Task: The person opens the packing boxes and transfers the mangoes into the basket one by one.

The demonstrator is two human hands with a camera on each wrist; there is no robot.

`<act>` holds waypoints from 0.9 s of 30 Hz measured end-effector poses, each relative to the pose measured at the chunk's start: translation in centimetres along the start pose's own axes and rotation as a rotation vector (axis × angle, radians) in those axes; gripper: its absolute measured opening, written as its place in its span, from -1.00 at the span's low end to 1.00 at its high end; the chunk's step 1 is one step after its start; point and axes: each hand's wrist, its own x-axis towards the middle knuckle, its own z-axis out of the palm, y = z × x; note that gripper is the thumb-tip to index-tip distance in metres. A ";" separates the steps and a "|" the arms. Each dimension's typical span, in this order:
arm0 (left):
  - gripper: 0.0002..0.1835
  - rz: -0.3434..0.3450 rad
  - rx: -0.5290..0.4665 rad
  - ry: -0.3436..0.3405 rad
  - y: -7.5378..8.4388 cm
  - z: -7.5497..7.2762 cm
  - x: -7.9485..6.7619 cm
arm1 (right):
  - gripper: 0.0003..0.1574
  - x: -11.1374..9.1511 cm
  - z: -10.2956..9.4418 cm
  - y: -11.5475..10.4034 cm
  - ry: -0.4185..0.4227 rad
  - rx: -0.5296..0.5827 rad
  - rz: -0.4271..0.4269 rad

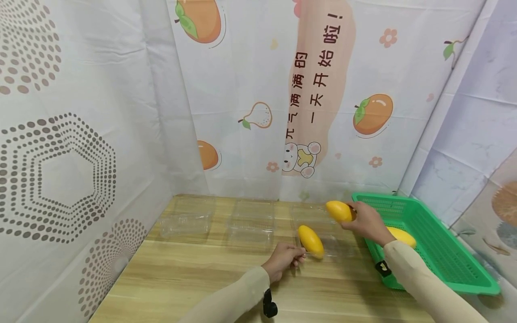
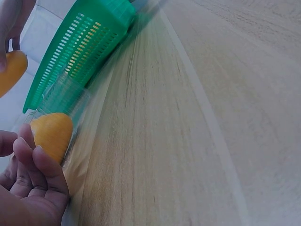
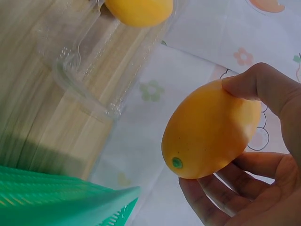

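My right hand (image 1: 365, 220) holds a yellow mango (image 1: 339, 211) in the air above the rear of an open clear plastic box (image 1: 337, 246), left of the green basket. The right wrist view shows thumb and fingers round this mango (image 3: 211, 129), its green stem spot facing the camera. A second mango (image 1: 311, 241) lies in the front part of the box. My left hand (image 1: 282, 260) is at the box's front left edge, thumb and forefinger pinching the rim beside that mango. In the left wrist view the fingers (image 2: 35, 165) partly hide the mango (image 2: 54, 134).
To the right stands a green basket (image 1: 452, 251) with a yellow mango (image 1: 401, 236) inside, partly behind the right forearm. Two more open clear boxes, one in the middle (image 1: 250, 224) and one at the left (image 1: 186, 224), stand on the wooden table (image 1: 194, 278). Printed curtains enclose the table's back and sides.
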 end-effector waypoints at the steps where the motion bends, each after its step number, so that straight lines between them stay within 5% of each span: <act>1: -0.72 0.002 0.001 0.000 0.0 0.0 0.0 | -0.22 0.0 -0.1 0.1 0.002 0.000 0.001; 27: -0.73 -0.003 -0.013 0.004 -0.1 0.1 0.0 | -0.10 -1.1 -2.4 4.0 0.027 0.009 0.029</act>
